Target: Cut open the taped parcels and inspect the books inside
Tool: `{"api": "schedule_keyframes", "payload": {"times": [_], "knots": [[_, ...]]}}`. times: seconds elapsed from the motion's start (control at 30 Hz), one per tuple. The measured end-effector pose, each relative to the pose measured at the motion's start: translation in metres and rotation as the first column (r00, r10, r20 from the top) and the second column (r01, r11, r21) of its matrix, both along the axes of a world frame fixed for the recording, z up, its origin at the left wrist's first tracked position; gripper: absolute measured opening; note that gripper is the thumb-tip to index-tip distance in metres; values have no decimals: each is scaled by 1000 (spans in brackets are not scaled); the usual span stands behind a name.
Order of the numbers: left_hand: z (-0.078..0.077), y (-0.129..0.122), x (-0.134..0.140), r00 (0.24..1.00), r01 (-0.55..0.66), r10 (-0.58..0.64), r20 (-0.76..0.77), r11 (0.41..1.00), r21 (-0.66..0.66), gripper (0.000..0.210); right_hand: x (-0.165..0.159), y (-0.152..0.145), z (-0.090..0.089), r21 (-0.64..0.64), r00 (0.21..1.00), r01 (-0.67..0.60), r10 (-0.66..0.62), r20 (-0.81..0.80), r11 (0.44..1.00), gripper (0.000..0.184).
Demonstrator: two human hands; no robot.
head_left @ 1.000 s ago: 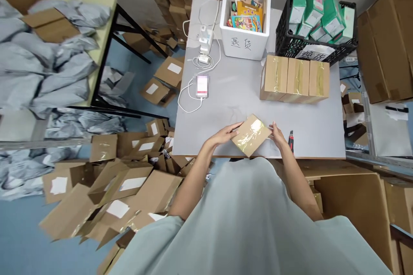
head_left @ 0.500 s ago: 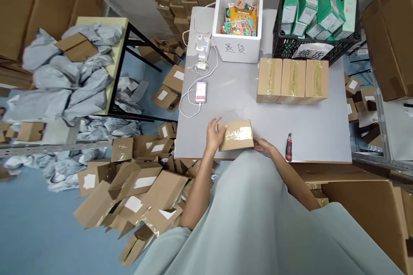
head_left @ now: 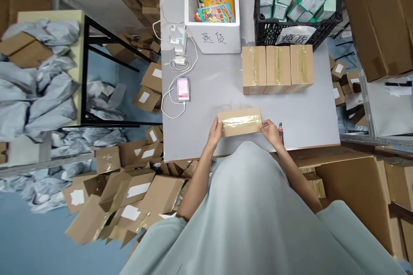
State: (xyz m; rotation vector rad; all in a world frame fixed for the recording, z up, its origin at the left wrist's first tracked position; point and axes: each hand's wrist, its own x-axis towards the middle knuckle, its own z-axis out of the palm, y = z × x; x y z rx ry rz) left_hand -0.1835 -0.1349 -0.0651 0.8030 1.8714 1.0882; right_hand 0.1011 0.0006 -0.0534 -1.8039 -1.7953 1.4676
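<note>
A taped cardboard box [head_left: 240, 123] is held between my two hands at the near side of the grey table [head_left: 213, 75]. Clear tape runs along its upper face. My left hand [head_left: 215, 132] is closed on the box's left end. At the other end, the fingers of my right hand [head_left: 270, 131] grip the right edge. Just beyond my right hand lies a red and black utility knife [head_left: 281, 132], partly covered by that hand. Three taped cardboard boxes [head_left: 278, 68] stand side by side farther back.
Behind are a white foam box [head_left: 213, 38] with colourful booklets and a black crate [head_left: 298, 34] of green boxes. A phone [head_left: 183, 89] charges at left beside a power strip [head_left: 178, 39]. Opened cartons [head_left: 135, 189] pile on the floor; grey parcels [head_left: 48, 94] cover a side table.
The box has been turned so its long taped face shows, and lifted slightly away from me. My right hand has moved up to its right end. The whole view has shifted.
</note>
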Motion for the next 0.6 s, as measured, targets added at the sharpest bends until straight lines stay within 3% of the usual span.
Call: {"api": "schedule_keyframes", "payload": {"times": [0.1, 0.37, 0.47, 0.6], "knots": [[-8, 6, 11, 997, -32, 32, 65, 999, -5, 77, -1, -2, 4, 94, 996, -43, 36, 80, 995, 19], [-21, 3, 5, 993, -42, 36, 116, 998, 44, 86, 4, -1, -2, 77, 996, -62, 57, 61, 995, 28], [-24, 2, 9, 994, -58, 53, 97, 997, 50, 88, 19, -1, -6, 52, 995, -48, 43, 93, 997, 32], [-27, -2, 13, 997, -57, 54, 54, 997, 51, 89, 57, -2, -12, 52, 960, 62, -74, 272, 997, 29]]}}
